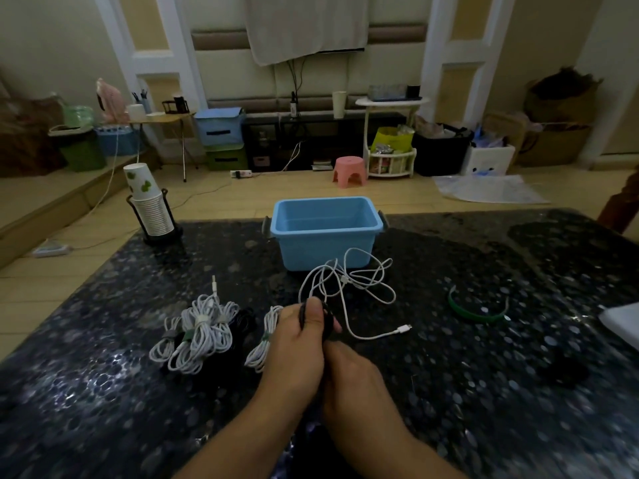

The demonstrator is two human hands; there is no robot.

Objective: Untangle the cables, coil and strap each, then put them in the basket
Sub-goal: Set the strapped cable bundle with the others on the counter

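Note:
Both my hands meet at the middle of the dark table. My left hand (300, 335) grips a coiled black cable (327, 323), thumb pressed over it. My right hand (349, 371) lies just below and holds the same black cable from underneath. A loose white cable (359, 281) sprawls between my hands and the blue basket (323, 233), its plug lying to the right. A small strapped white coil (264, 344) lies left of my left hand. Further left sits a heap of strapped white coils (198, 331) with a black one behind. A green strap (477, 311) lies at the right.
A rack of paper cups (150, 205) stands at the table's far left corner. A white sheet (622, 321) pokes in at the right edge. Beyond the table are a wooden floor, a pink stool (349, 171) and storage boxes along the wall.

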